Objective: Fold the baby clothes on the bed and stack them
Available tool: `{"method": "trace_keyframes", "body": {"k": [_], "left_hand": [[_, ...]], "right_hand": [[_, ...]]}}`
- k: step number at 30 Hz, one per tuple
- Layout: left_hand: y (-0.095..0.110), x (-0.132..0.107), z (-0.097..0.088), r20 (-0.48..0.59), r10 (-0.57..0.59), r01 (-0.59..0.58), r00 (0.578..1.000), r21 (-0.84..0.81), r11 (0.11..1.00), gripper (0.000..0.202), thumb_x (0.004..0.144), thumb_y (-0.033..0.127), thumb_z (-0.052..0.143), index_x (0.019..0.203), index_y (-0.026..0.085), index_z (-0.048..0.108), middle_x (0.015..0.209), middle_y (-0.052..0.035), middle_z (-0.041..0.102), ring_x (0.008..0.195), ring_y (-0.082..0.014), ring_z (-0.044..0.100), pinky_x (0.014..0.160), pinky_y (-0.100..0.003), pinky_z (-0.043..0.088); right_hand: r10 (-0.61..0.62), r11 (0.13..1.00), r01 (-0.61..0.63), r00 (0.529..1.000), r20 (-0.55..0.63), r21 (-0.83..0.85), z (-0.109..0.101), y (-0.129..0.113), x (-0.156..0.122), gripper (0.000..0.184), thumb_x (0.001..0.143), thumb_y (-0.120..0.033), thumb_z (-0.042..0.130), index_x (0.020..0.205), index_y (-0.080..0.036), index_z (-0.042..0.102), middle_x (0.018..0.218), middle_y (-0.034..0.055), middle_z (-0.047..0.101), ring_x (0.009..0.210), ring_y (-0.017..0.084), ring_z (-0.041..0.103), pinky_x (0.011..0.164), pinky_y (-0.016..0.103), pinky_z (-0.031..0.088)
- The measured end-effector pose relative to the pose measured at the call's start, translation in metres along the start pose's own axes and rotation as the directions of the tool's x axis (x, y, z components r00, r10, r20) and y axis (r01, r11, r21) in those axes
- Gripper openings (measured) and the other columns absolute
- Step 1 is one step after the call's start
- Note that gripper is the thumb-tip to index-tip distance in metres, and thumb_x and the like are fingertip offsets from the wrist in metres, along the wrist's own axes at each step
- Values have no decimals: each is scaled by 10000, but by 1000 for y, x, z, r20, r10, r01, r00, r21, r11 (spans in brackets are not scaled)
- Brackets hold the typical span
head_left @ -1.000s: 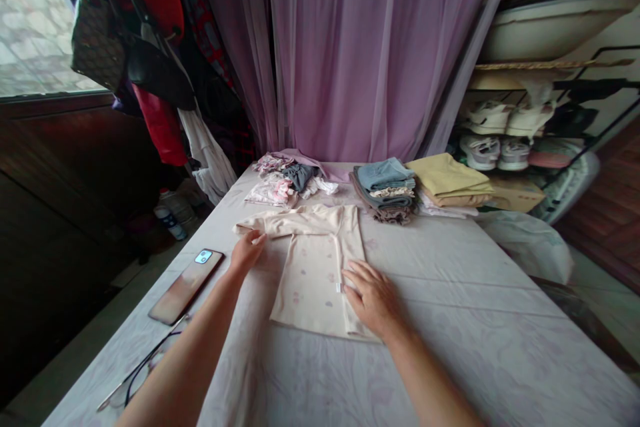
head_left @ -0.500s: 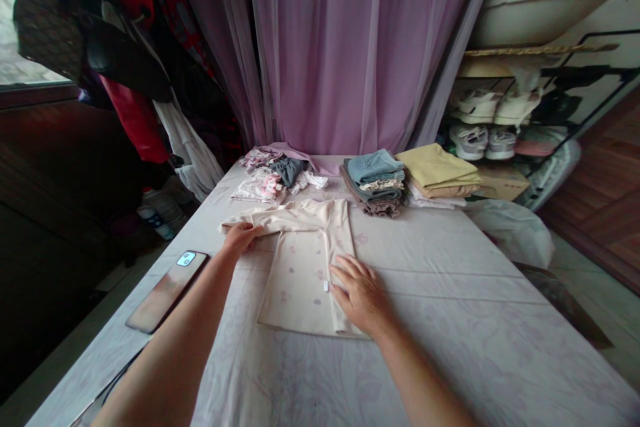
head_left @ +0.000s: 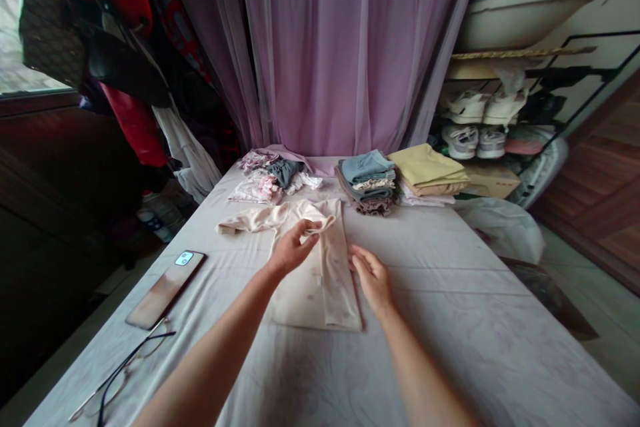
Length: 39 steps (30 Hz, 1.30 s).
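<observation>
A cream long-sleeved shirt with small faded prints lies on the bed in front of me, its right side folded inward. My left hand is closed on a raised part of the shirt near its upper middle, probably a sleeve, with thumb and fingers pinching the cloth. Another sleeve stretches out flat to the left. Beside the shirt's right edge is my right hand, its fingers stretched out and the fingertips at or close to that edge. A small white tag shows on the folded side.
Behind the shirt sit a loose heap of small clothes, a folded stack with blue cloth on top, and a stack topped with yellow cloth. A phone and eyeglasses lie on the left. A purple curtain hangs behind.
My left hand has moved right from the left sleeve to the shirt's upper middle, bringing cloth along. My right hand has come off the shirt's front to its right edge. The glasses show more fully.
</observation>
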State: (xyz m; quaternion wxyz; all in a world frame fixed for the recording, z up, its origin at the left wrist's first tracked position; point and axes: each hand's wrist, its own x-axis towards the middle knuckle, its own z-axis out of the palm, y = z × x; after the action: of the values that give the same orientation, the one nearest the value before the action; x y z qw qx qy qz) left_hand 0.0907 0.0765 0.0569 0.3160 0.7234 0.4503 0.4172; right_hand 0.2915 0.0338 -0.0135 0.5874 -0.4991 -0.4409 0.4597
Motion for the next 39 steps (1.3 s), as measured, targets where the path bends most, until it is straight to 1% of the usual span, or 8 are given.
{"method": "trace_keyframes", "body": {"k": [4, 8, 12, 17, 25, 29, 32, 39], "left_hand": [[4, -22, 27, 188, 116, -137, 975, 105, 985, 203, 846, 183, 518, 1032, 202, 597, 1141, -76, 685, 1087, -204, 624, 975, -361, 470], [0, -37, 31, 307, 106, -166, 946, 177, 970, 203, 832, 150, 509, 1007, 219, 587, 1186, -65, 679, 1231, -230, 554, 1156, -474, 280], [-1, -47, 27, 328, 88, -148, 941, 164, 975, 221, 846, 156, 494, 1038, 228, 577, 1229, -65, 668, 1320, -226, 477, 1188, -465, 228], [1, -58, 26, 345, 83, -140, 935, 143, 980, 284, 802, 114, 481, 1050, 224, 567, 1238, -59, 663, 1331, -223, 465, 1187, -457, 233], [1, -65, 28, 376, 97, -156, 921, 128, 980, 314, 724, 64, 467, 985, 218, 551, 1242, -56, 658, 1361, -220, 428, 1185, -468, 212], [1, -66, 28, 374, 101, -155, 922, 116, 981, 287, 714, 64, 456, 938, 222, 542, 1228, -45, 664, 1357, -214, 433, 1187, -469, 202], [2, -66, 28, 375, 90, -142, 923, 114, 983, 293, 704, 62, 453, 931, 224, 545, 1217, -41, 669, 1350, -218, 443, 1187, -483, 194], [6, -66, 28, 400, 75, -132, 914, 117, 984, 309, 681, 57, 479, 928, 229, 554, 1241, -24, 659, 1353, -229, 437, 1191, -482, 170]], "right_hand": [[126, 979, -121, 992, -21, 164, -3, -2, 3, 654, 721, -605, 673, 1231, -200, 619, 1239, 123, 660, 1084, 283, 645, 846, 417, 575], [163, 975, -161, 987, 2, 153, -4, 1, 7, 666, 714, -595, 684, 1253, -213, 605, 1249, 126, 651, 1058, 273, 653, 839, 395, 566], [112, 990, -117, 991, 67, 77, -2, 3, 8, 638, 653, -442, 732, 1226, -192, 607, 1247, 135, 639, 972, 220, 659, 832, 342, 536], [90, 995, -83, 986, 139, -54, -3, 0, 5, 539, 628, -302, 658, 1155, -191, 641, 1031, 59, 687, 689, 128, 601, 616, 253, 489], [117, 985, -106, 990, 76, -133, -7, -5, 10, 395, 679, -388, 616, 1005, -180, 696, 954, 70, 728, 707, 175, 653, 539, 249, 465], [-2, 936, 25, 998, 65, -351, 0, -15, 45, 350, 787, -367, 544, 1033, -171, 697, 966, 87, 745, 806, 196, 691, 721, 312, 540], [-37, 783, 104, 992, 121, -614, 14, -26, 87, 372, 833, -265, 498, 1160, -188, 657, 1066, 74, 736, 948, 173, 685, 836, 287, 526], [12, 598, 108, 990, 143, -794, 49, -34, 170, 377, 795, -292, 614, 1165, -255, 680, 914, 18, 756, 875, 210, 682, 814, 308, 507]]}}
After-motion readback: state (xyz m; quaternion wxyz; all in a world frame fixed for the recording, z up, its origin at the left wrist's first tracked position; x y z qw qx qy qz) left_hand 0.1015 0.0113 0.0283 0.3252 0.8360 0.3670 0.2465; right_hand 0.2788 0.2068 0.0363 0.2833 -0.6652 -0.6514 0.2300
